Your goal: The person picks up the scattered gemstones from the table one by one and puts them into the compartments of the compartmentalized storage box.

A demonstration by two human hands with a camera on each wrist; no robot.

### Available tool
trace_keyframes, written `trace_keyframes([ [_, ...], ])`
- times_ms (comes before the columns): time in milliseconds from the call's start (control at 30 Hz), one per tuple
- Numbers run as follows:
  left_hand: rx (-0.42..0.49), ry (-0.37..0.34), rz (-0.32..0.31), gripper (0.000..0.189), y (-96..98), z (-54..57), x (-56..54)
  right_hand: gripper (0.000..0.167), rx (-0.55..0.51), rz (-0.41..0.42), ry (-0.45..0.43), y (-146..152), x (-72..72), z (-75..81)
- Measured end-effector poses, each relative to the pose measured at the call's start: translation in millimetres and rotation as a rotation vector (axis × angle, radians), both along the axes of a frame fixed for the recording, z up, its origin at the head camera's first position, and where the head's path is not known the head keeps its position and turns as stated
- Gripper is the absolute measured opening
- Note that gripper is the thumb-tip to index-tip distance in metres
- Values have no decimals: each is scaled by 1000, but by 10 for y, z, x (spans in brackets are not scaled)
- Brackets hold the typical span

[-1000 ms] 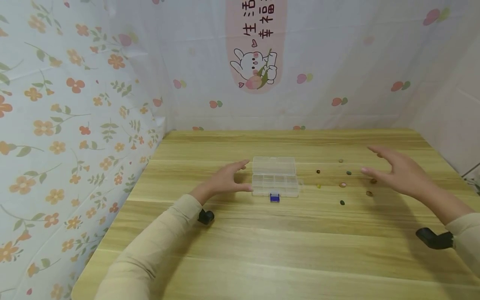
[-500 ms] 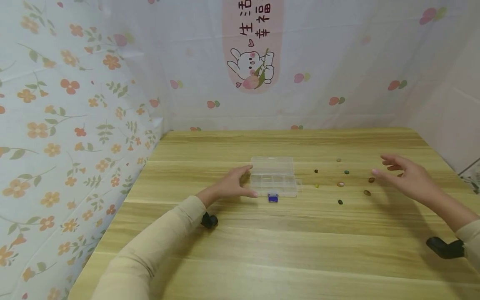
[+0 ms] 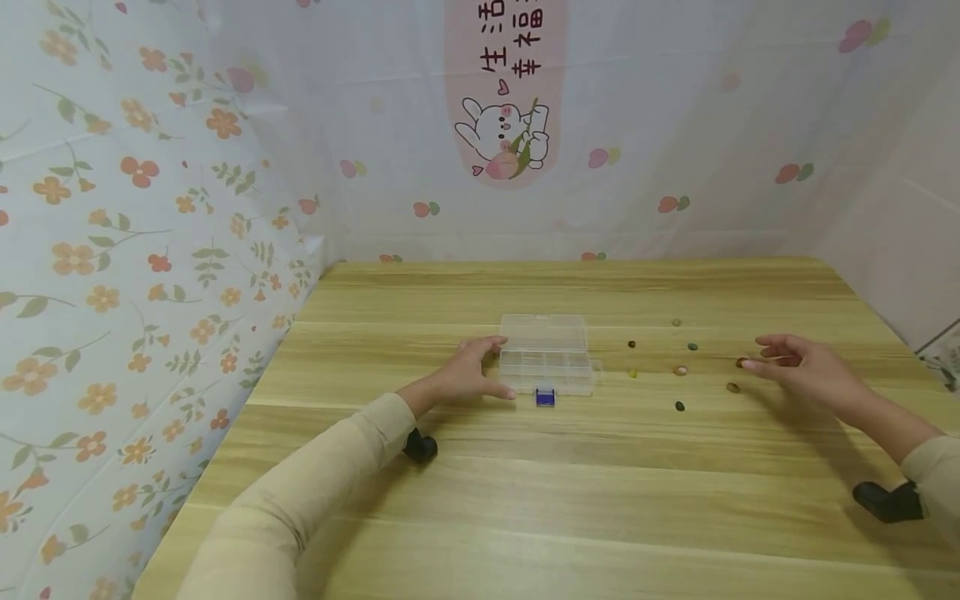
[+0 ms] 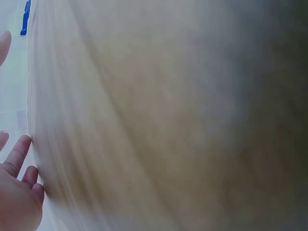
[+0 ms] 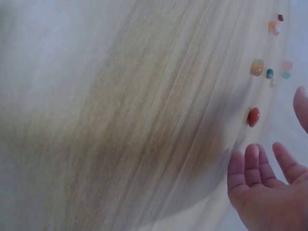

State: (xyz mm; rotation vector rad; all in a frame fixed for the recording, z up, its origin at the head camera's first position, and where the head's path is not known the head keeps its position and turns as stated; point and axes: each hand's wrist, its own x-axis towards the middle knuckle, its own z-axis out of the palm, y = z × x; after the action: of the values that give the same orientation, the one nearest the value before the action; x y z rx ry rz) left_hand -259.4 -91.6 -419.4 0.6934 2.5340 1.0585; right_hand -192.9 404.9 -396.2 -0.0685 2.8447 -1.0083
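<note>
A clear plastic compartment box [image 3: 546, 333] lies on the wooden table with its lid tipped back and a blue latch [image 3: 545, 397] at the front. Beside its left end is my left hand [image 3: 463, 375], thumb and fingers spread apart; whether they touch the box I cannot tell. To the right, my right hand [image 3: 813, 379] hovers over the table with loosely bent fingers. A reddish-brown polished stone [image 5: 253, 117] lies just beyond its fingertips in the right wrist view, apart from them. Nothing is held in that hand.
Several other small stones are scattered between box and right hand, among them a dark green one [image 3: 679, 406], a yellow one [image 3: 633, 374], a teal one [image 3: 692, 346] and a brown one [image 3: 732, 387]. A printed curtain [image 3: 337, 125] hangs behind the table [image 3: 525, 500].
My right hand has shifted right and lower, its thumb now by the reddish-brown stone. The left hand has moved slightly around the box's left end. The stones have stayed put.
</note>
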Motion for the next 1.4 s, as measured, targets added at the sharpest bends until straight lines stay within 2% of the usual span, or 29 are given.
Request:
trace_keyframes([
  [333,-7,-1,30,94,36,6,12,76,-28,47,-75,64,-79,-75],
  [500,-26,6,43,91,57,6,22,75,-33,40,-88,53,-100,-86],
  [867,16,-26,60,87,72,26,26,69,-59,1,-63,46,-114,-188],
  [1200,47,-23,65,85,80,29,19,67,-93,-30,-56,11,-126,-211],
  [1400,41,-43,70,85,84,17,20,64,-74,-59,-36,2,-109,-223],
])
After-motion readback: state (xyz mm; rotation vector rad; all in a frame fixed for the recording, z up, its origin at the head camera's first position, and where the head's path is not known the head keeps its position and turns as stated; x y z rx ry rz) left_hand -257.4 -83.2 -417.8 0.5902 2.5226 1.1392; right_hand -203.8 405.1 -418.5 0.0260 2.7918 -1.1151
